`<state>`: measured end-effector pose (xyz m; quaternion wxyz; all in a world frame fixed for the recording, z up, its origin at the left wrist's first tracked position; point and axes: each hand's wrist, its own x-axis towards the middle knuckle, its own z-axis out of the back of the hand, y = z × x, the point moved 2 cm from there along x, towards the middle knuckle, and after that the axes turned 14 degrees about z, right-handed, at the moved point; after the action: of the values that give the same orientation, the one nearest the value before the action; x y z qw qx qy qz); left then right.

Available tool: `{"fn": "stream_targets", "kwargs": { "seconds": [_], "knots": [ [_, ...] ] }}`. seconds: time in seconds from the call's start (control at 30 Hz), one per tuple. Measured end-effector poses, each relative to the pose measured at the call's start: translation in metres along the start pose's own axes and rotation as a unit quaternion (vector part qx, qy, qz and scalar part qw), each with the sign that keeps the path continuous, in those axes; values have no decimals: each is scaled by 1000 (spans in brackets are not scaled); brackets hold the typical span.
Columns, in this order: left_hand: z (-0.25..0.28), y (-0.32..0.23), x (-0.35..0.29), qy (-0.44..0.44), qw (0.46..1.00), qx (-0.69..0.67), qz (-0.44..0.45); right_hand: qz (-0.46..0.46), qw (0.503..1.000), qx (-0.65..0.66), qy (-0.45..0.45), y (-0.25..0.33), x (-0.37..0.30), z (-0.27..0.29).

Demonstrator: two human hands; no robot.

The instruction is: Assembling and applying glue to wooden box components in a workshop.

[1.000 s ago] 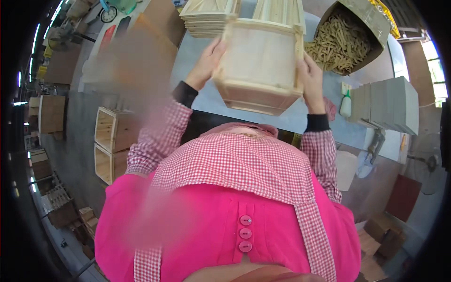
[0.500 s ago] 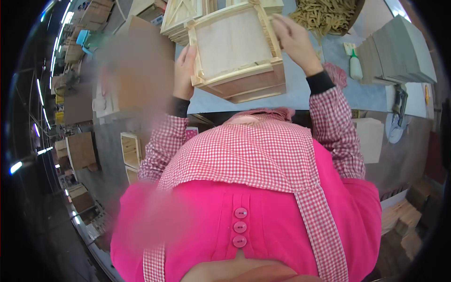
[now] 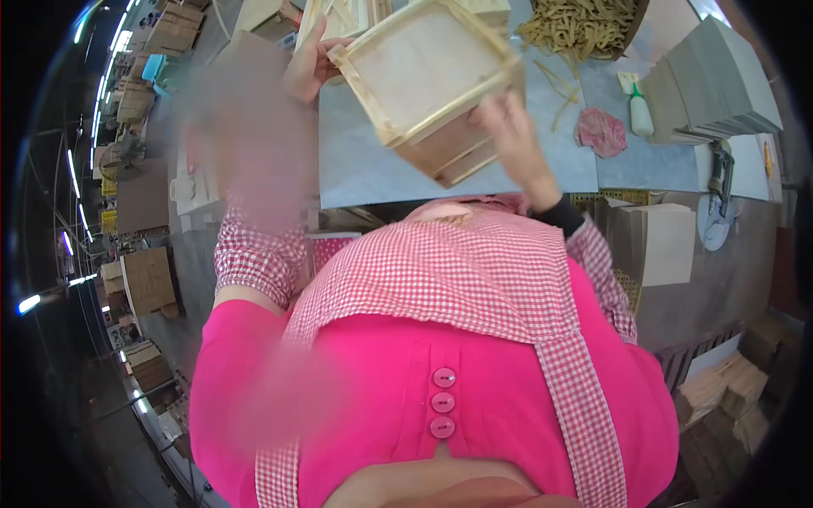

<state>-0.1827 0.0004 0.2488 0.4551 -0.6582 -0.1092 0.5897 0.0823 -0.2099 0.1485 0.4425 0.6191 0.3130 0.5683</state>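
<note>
Here, a wooden box [image 3: 430,69] slanting over the grey table [image 3: 349,169], left hand [image 3: 309,69] at its left corner, thumb spread from fingers, right hand [image 3: 518,142] blurred against its right side, grip impossible to tell.

Woodworking workshop or small factory floor, box-making by the look of it.
Evidence: pale wooden box [image 3: 428,63] with framed edges at a grey-blue table [image 3: 351,165]; stacked grey boards [image 3: 707,85], loose tan strips [image 3: 584,25] in a carton, white bottle [image 3: 641,117] with green cap, all on table. Checked work apron [image 3: 432,279] on the person. Far left: strip lights [image 3: 71,173] in rows, fan [image 3: 124,161], wood panel [image 3: 148,279] standing on bare grey floor [image 3: 199,271].
</note>
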Motion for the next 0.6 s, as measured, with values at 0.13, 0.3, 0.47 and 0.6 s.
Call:
{"fn": "stream_targets", "kwargs": {
  "seconds": [0.13, 0.3, 0.47, 0.6],
  "knots": [
    [25, 31, -34, 44, 999, 3, 2, -55, 996, 72, -16, -16, 76, 12],
    [-11, 72, -42, -15, 992, 70, -100, -66, 988, -24, 138, 9, 80, -10],
    [-17, 100, -20, -20, 983, -12, -183, -27, 995, 10, 98, 8, 74, -16],
    [-23, 65, -20, -52, 961, -15, -270, -25, 999, 6, 42, 11, 85, -11]
  ]
}}
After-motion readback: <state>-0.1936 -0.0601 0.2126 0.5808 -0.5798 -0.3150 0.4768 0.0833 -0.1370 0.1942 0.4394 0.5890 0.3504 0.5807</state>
